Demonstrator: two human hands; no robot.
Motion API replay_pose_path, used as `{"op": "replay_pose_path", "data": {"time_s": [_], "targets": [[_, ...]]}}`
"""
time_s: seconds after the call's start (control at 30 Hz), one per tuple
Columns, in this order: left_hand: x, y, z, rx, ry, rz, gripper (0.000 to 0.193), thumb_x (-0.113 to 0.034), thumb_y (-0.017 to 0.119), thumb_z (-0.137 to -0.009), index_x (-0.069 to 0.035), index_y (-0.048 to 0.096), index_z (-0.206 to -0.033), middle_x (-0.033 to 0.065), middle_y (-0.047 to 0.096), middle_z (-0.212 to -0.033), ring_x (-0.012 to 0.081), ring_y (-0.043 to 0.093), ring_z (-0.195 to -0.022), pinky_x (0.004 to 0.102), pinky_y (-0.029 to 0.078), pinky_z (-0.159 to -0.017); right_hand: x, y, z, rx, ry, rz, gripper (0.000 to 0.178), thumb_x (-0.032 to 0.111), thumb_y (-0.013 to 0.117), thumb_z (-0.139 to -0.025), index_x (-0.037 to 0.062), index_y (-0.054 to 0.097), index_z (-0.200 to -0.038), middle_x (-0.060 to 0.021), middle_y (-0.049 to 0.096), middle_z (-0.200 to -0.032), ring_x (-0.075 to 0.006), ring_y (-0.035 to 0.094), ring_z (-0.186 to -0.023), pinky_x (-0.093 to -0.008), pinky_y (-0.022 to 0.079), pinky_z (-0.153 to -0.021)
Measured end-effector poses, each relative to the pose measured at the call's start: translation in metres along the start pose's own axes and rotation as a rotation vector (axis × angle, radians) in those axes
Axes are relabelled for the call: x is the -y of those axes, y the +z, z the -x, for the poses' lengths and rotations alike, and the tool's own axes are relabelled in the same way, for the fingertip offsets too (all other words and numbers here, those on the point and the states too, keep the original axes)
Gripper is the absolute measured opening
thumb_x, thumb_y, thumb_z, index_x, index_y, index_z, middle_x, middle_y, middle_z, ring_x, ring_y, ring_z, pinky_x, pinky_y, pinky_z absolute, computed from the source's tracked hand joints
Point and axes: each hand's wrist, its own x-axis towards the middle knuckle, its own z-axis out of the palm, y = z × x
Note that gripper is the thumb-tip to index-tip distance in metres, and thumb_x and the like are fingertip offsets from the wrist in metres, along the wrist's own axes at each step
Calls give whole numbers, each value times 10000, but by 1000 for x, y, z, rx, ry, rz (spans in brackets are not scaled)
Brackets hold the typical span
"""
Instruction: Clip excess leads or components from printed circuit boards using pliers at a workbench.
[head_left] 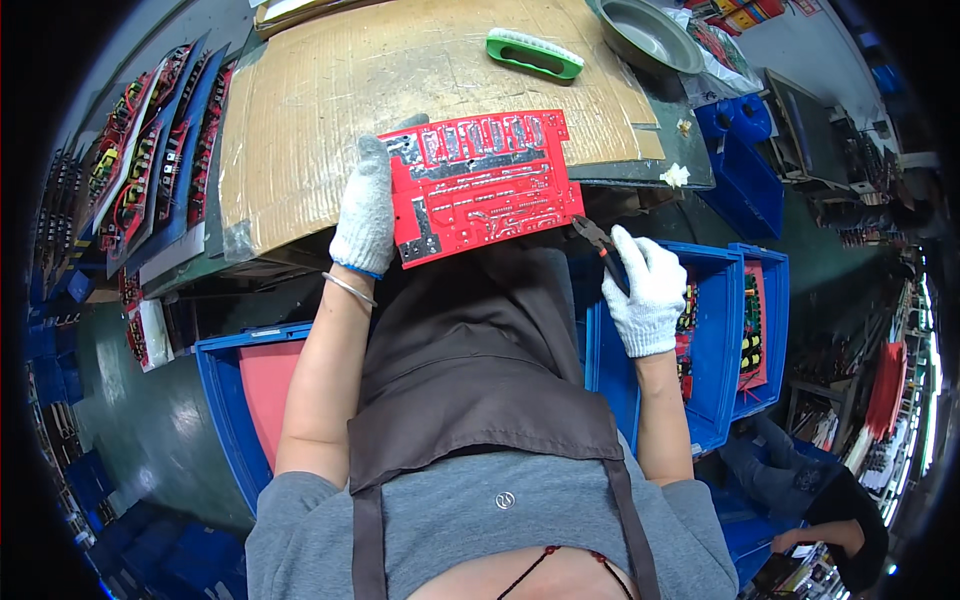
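The left hand [366,208] grips the red circuit board [480,190] across the table's [692,150] near edge while the right hand [648,290] holds pliers [592,234] at its lower right corner, apparently mid-tool-work, which calls for a steady board.

Circuit board [490,185]: at centre, over the near edge of the table [682,120], between the left hand [364,210], at its left end, and the right hand [648,295], beyond its lower right corner. Pliers [612,262]: in the right hand, tips beside that corner. Cardboard [320,110]: on the table, beneath and behind the board. Brush [535,57]: on the cardboard, far right; bowl [650,38] to its right. Row of boards [165,150]: left of the cardboard. Bins: one [226,420] at the person's left, two [712,350] side by side at right, boards inside.
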Motion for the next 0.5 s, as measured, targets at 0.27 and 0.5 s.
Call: {"op": "replay_pose_path", "data": {"time_s": [0.27,0.5], "targets": [[4,-5,-2,31,14,-11,836,-674,366,-1030,4,455,-1510,181,639,-1362,237,688,-1165,398,598,-978,-8,7,10,22,488,-380,460,94,725,-880,97,666,-1336,-152,723,-1166,-301,714,-1038,-365,549,-952],[7,-7,-6,35,17,15,825,-666,348,-1038,4,463,-1506,180,636,-1366,233,679,-1178,392,584,-1001,21,-11,3,30,150,-191,580,123,787,-779,126,660,-1345,-151,673,-1124,-340,647,-1046,-424,522,-931]]}}
